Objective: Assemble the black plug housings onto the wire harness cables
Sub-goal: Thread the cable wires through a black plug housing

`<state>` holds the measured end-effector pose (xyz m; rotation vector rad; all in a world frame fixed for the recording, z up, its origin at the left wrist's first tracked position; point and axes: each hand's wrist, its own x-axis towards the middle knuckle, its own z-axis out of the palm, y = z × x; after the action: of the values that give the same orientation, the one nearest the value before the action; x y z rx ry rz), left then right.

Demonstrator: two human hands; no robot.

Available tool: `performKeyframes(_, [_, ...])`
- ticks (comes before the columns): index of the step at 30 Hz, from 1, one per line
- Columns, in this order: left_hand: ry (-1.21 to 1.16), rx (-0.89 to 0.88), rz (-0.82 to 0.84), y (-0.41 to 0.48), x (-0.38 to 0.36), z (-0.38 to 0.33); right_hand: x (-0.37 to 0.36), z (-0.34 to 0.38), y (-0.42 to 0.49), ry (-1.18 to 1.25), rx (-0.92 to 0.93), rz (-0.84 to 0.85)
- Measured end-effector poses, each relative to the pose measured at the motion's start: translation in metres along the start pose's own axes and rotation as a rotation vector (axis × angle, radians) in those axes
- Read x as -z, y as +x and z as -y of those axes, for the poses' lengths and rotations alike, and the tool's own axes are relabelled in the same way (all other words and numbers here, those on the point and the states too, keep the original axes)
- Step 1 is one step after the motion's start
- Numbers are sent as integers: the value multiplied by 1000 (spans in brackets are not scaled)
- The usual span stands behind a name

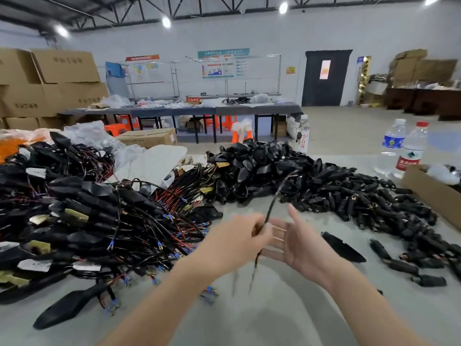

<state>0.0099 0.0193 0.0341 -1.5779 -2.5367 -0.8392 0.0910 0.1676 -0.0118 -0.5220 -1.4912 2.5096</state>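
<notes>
My left hand (239,236) pinches a thin black wire harness cable (273,201) that runs up toward the housing pile and hangs blurred below the fingers. Just right of the cable my right hand (303,242) is spread, palm facing left, holding nothing. A heap of loose black plug housings (361,201) spreads across the table's right side, with larger black shells (252,168) piled behind the hands. A big tangle of assembled harnesses (99,221) with red and black wires and blue terminals covers the left side.
Two water bottles (404,148) stand at the right, beside an open cardboard box (429,191). One long black shell (343,249) lies alone to the right of my hands. The grey table (249,318) shows bare in front of me. Cartons and work tables stand further back.
</notes>
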Motion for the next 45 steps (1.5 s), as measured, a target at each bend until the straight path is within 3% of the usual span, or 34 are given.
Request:
performKeyframes(4, [176,-12,48,-11,4,5,11,12,-3,341,205,13])
performKeyframes(7, [115,125,53,-9,8,29,22,10,-1,469,280,-152])
performKeyframes(13, [347,360,48,-16,-9,90,23,-38,7,408,199,-285])
performKeyframes(16, [606,390,47,-22,-22,102,21,-54,14,393,220,-313])
performKeyframes(18, [669,338,-63,-22,-38,98,17,-56,18,327,254,-315])
performKeyframes(20, [511,197,-189,-18,-60,85,13,-55,21,252,276,-306])
performKeyframes(23, [361,-3,-180,-6,-93,62,9,-57,25,200,270,-305])
performKeyframes(27, [142,-25,-139,1,-107,52,17,-54,26,252,313,-356])
performKeyframes(30, [115,-69,-133,-1,-107,54,23,-52,26,315,353,-378])
performKeyframes(37, [140,53,-153,2,-109,64,21,-56,29,160,449,-445])
performKeyframes(42, [-332,263,-375,4,-106,75,7,-60,39,-86,452,-453])
performKeyframes(45, [-480,302,-547,5,-99,80,-7,-54,72,-303,507,-497])
